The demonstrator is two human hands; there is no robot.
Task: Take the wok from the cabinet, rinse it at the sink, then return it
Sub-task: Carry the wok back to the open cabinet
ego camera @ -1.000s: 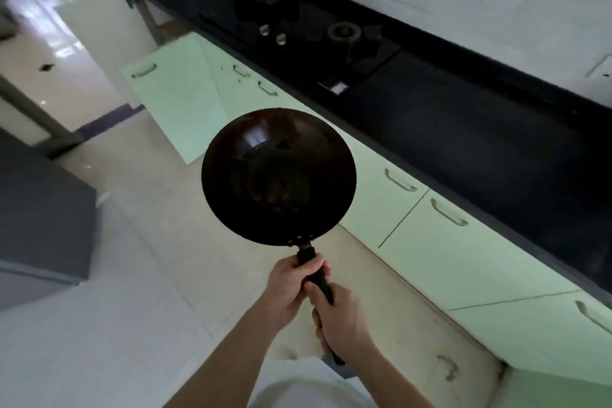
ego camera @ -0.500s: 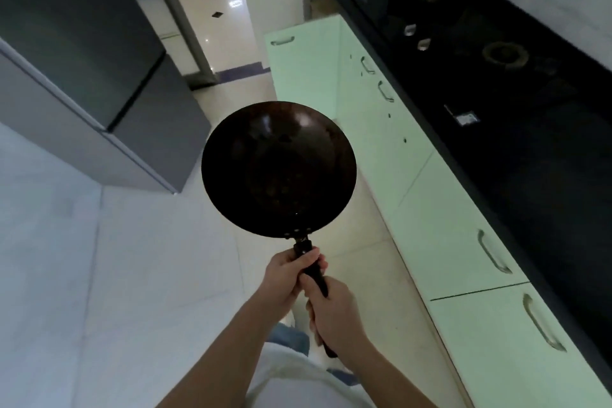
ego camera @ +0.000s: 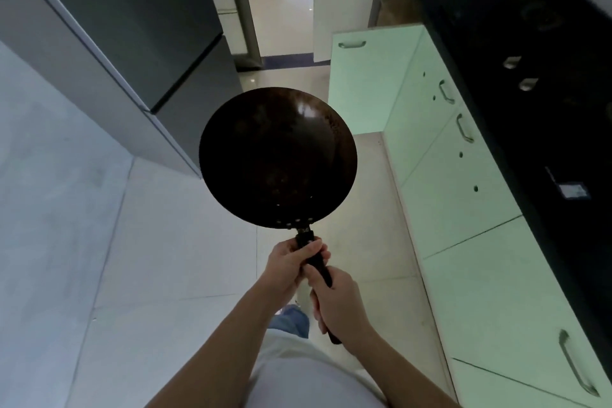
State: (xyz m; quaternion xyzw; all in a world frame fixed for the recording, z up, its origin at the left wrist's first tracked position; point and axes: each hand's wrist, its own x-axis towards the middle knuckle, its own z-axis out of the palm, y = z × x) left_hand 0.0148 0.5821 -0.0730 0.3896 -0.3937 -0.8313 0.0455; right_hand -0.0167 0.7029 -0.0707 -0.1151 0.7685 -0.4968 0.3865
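Note:
A dark round wok (ego camera: 278, 157) with a black handle is held out in front of me over the floor, its bowl facing up. My left hand (ego camera: 287, 264) grips the handle close to the bowl. My right hand (ego camera: 341, 303) grips the same handle further back, near its end. Ahead on the right, a pale green cabinet door (ego camera: 362, 76) stands open. No sink is in view.
Pale green cabinets (ego camera: 490, 275) with metal handles run along the right under a black countertop (ego camera: 530, 43) with stove knobs. A tall grey fridge (ego camera: 109, 26) stands on the left. A white door (ego camera: 344, 0) and a doorway lie ahead. Light floor tiles stretch between.
The view has swung left along the kitchen: the counter slid to the right edge and the fridge came into view. Both hands keep the same grip on the wok handle.

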